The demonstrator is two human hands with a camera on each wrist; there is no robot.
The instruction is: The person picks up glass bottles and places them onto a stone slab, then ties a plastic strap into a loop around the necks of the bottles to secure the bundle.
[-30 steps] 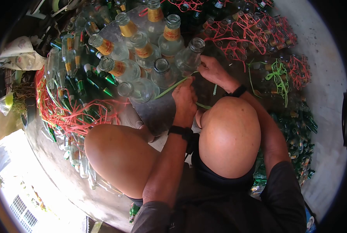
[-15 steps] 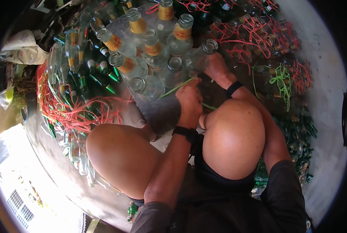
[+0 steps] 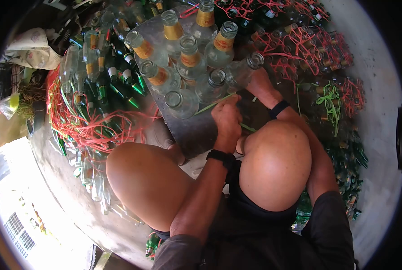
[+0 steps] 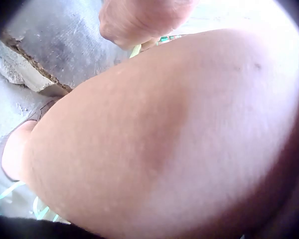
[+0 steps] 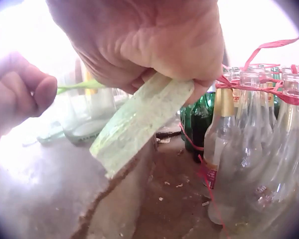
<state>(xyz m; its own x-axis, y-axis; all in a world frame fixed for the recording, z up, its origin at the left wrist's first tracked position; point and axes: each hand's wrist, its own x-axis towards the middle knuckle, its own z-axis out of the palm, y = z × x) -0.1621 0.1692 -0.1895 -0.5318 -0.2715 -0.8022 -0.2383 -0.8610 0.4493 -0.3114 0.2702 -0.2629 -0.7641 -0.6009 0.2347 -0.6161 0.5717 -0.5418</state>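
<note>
Several clear glass bottles [image 3: 192, 67], some with gold neck labels, stand grouped on a dark slab [image 3: 189, 135]. A light green plastic strap [image 3: 212, 105] runs low along the near side of the group. My left hand [image 3: 228, 119] grips it in front of the nearest bottles. At the group's right side, my right hand [image 3: 263, 87] is partly hidden behind an outward-leaning bottle [image 3: 239, 76]. In the right wrist view, the curled right fingers hold a flat, pale green strap end [image 5: 142, 127] that hangs below them. The left wrist view shows mostly a bare knee [image 4: 154, 129].
Red-tied bottle bundles [image 3: 300, 47] stand at the right, one bundle with a green strap knot [image 3: 330, 105]. More bottles lie left beside tangled red strapping [image 3: 93, 128]. Green bottles [image 3: 345, 162] fill the lower right. Both knees rise close before the slab.
The bottles and both hands have shifted right in the head view, as the surroundings also shift slightly. The right-hand bottle leans further outward, now covering part of the right hand. The left hand keeps its grip.
</note>
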